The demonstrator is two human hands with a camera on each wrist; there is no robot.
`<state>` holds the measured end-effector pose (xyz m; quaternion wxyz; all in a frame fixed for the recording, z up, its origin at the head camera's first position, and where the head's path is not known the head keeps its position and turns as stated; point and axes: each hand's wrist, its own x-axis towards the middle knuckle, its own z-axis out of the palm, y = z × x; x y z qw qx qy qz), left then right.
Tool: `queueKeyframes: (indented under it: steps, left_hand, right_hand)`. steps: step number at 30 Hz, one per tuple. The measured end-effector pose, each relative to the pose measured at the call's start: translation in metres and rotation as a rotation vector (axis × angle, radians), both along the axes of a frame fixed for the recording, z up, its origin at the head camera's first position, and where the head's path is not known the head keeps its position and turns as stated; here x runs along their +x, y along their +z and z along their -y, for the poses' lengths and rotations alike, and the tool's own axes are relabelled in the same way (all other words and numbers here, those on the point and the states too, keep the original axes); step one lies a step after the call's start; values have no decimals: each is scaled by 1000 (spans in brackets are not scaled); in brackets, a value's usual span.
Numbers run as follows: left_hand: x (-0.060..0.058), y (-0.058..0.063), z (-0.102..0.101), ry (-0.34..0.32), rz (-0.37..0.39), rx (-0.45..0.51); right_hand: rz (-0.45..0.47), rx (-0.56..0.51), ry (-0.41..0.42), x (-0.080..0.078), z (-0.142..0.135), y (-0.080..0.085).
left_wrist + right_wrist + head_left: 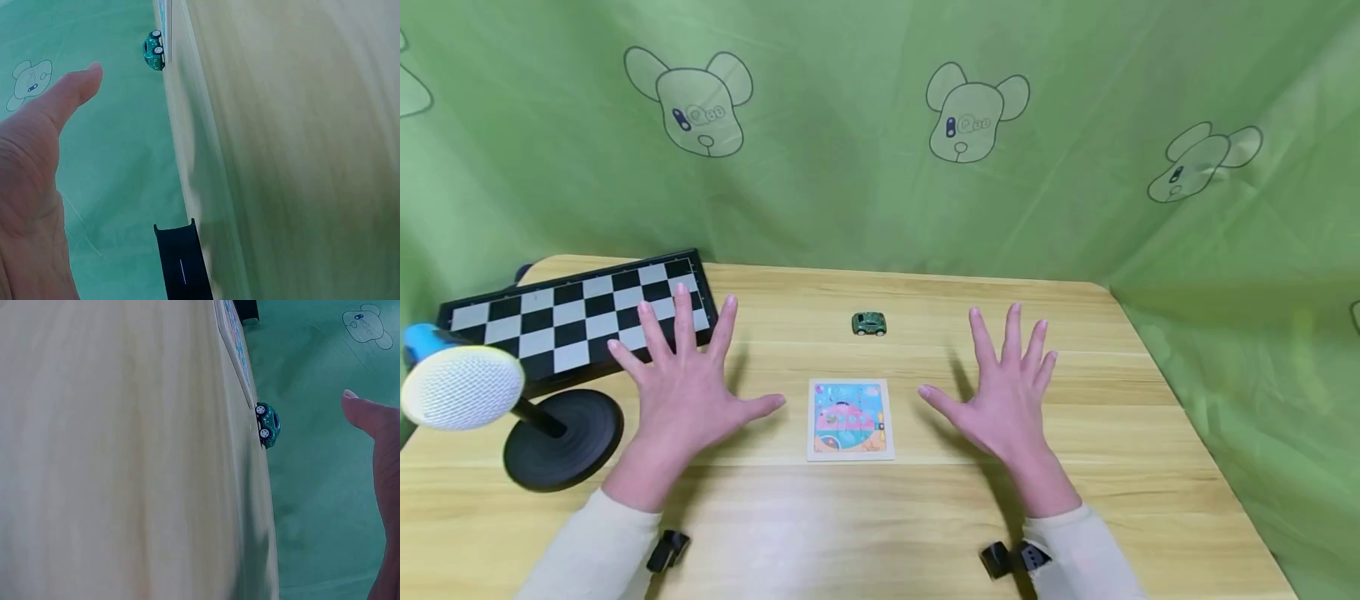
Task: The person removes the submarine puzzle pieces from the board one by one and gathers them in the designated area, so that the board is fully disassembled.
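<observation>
My left hand (687, 390) hovers over the table with its fingers spread wide, holding nothing; its fingertips overlap the chessboard in the head view. On the other side, my right hand (1003, 402) is likewise spread and holds nothing. Between the two hands lies a square picture puzzle (850, 421) with a pale frame and a pink and blue sea scene. Behind it stands a small dark green toy car (868, 323), side-on. The left wrist view shows my thumb (78, 87) apart from the car (154, 51); the right wrist view also has the car (267, 425).
A black-and-white chessboard (571, 321) lies at the back left. In front of it stands a round black base (568, 446) with a stem and a white mesh head (463, 388). Green cloth (835, 192) with bear outlines hangs behind the wooden table (775, 533).
</observation>
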<state>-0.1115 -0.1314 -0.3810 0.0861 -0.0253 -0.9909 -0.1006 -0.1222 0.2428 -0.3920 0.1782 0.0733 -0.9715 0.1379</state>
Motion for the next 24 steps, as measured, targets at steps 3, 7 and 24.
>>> queueKeyframes:
  steps: [3, 7, 24]
  left_hand:
    - [0, -1, -5, -13, -2, 9]
    - [3, -5, -14, -58, 27, 108]
    - [24, -19, -64, -127, 204, 567]
  right_hand:
    - [-21, -24, 17, -1, 2, -1]
    - [-101, -117, 105, -4, 10, -2]
    - [54, -490, 466, -14, 73, -17]
